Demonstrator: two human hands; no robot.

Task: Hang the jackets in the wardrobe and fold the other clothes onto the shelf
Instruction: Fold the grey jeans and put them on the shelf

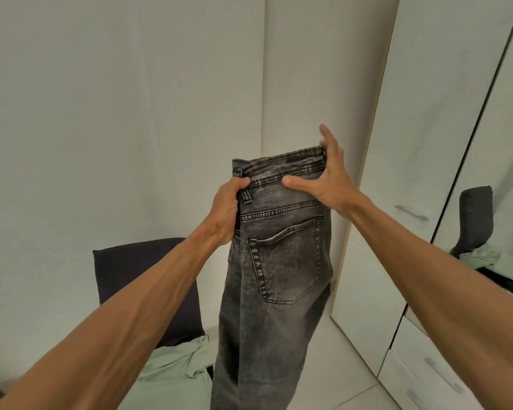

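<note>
my left hand (pixel 226 209) grips the waistband of the grey jeans (pixel 274 261); my right hand (pixel 328 176) pinches the opposite edge, fingers spread; legs hang down.

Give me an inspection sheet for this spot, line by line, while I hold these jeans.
Surface: dark chair, green garment lying on it.
Job's things: grey jeans held up, hanging, back pocket facing the camera.
Clutter: nothing seen.
Hands: left hand grips the waistband; right hand holds its other end, thumb in front.
Cables: nothing seen.
Surroundings: white wardrobe doors closed, mirror, drawers, tiled floor.
</note>
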